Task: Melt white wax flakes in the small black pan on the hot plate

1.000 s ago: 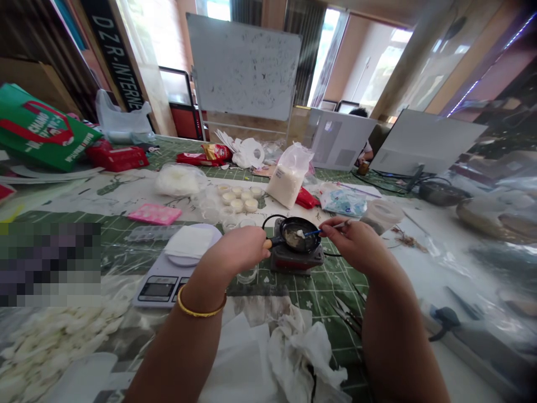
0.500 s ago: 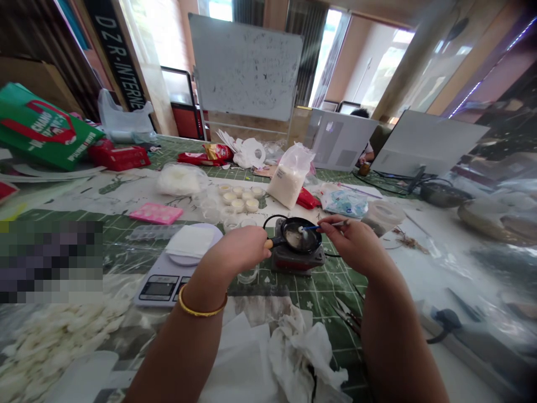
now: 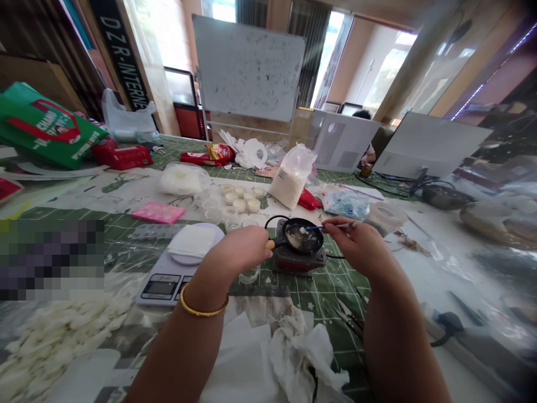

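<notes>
Both hands grip: left [image 3: 247,246], the pan handle [image 3: 271,244]; right [image 3: 350,232], the stick [image 3: 314,227], nudged toward your table's [image 3: 335,280] far edge, apparently stirring.

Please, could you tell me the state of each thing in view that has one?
Small frying pan: upright on hot plate
Hot plate: on or off, cannot tell
Left hand: closed around pan handle
Right hand: pinching blue stick
Kitchen scale: bearing white paper, display unreadable
Small cups: several filled
White tissue: crumpled
Whiteboard: written on
</notes>
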`<state>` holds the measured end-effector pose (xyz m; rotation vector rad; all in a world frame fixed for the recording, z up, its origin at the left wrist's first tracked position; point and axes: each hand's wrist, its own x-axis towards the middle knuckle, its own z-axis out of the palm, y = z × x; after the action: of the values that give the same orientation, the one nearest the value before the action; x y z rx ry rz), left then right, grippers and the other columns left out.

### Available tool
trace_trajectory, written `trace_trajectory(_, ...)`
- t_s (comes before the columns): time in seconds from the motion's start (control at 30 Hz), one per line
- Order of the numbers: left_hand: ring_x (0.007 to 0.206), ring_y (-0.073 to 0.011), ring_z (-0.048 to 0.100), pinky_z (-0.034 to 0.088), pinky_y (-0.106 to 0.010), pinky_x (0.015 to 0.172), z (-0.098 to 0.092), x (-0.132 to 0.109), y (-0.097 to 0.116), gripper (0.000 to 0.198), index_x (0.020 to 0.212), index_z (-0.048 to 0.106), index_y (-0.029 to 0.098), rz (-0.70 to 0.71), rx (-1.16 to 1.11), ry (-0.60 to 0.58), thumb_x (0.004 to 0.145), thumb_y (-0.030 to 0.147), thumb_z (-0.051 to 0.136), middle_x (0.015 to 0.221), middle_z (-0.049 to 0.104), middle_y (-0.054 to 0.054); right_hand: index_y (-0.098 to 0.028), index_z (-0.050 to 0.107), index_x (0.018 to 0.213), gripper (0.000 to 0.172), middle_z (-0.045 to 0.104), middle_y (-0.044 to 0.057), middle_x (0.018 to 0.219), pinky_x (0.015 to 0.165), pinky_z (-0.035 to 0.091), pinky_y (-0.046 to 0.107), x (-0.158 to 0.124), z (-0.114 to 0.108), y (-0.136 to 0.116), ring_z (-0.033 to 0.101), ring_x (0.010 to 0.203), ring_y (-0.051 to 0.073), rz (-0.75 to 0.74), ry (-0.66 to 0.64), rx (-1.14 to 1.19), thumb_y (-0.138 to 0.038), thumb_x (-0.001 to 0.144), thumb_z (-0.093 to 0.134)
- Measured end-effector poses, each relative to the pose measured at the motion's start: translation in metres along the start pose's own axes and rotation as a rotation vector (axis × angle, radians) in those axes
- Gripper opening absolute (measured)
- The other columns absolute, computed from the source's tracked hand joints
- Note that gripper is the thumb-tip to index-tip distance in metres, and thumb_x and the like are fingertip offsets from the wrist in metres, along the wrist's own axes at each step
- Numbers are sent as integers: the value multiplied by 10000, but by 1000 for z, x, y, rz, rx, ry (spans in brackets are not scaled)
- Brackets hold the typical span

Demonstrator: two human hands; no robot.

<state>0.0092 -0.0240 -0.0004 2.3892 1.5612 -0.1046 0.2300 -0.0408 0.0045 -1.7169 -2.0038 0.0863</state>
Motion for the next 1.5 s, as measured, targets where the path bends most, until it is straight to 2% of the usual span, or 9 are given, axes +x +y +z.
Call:
trace_trajectory(0.07,576,-159,518,310,-254,479,0,0,0,273,735,608,168,1,-5,-1,738,379,435,704,612,-67,-239,637,893,302,663,15,743,637,378,277,-1,0,-1,582,710,179,-8,-2,-4,-392,813,390)
trace_trajectory(0.2,595,-159,537,317,-251,485,-1,0,0,280,744,609,162,-5,-16,-1,741,386,441,723,614,-69,-233,631,914,314,662,25,767,645,380,283,-2,-1,-2,580,709,178,-55,-100,3,-388,819,375)
trace_trajectory(0.37,576,-156,534,302,-247,465,-1,-1,1,270,713,599,163,-8,-14,5,737,383,445,690,606,-58,-238,624,918,308,668,22,820,665,382,277,-2,-1,-1,582,766,179,-34,-43,33,-400,820,381)
trace_trajectory(0.57,584,-166,528,315,-260,481,-1,-2,1,272,751,606,172,-12,-14,-9,736,380,432,737,617,-68,-245,622,907,299,655,13,753,643,376,270,-1,2,-4,576,721,171,-55,-108,11,-394,822,377)
trace_trajectory(0.7,572,-166,525,298,-258,464,-2,-2,1,257,729,597,173,-16,-6,2,728,377,441,722,614,-65,-241,625,913,299,657,14,786,666,373,277,-3,1,-7,574,749,174,-71,-44,25,-386,823,380)
trace_trajectory(0.83,585,-166,530,315,-256,483,-2,-2,1,265,747,601,171,-17,-13,-6,731,381,441,730,616,-69,-243,631,889,297,643,6,688,656,375,278,-4,1,-9,575,718,175,-89,-105,23,-384,822,378)
trace_trajectory(1.0,592,-169,541,327,-256,487,-1,-1,0,270,733,602,165,-15,-15,5,738,382,442,723,612,-69,-246,629,887,301,656,12,764,649,380,277,-4,-1,-7,579,729,176,-65,-82,-3,-390,820,373)
trace_trajectory(1.1,596,-166,546,322,-250,482,-1,-2,1,275,728,597,157,-11,-18,10,740,385,445,707,604,-64,-235,635,871,311,652,23,755,636,378,280,-4,-2,-6,577,715,180,-73,-107,-15,-393,818,371)
trace_trajectory(1.5,575,-162,530,321,-255,484,-1,-1,0,265,719,601,162,-2,-14,0,743,360,427,696,606,-66,-234,634,880,313,666,20,790,643,384,279,-6,-4,-8,583,722,178,-59,-74,41,-407,817,382)
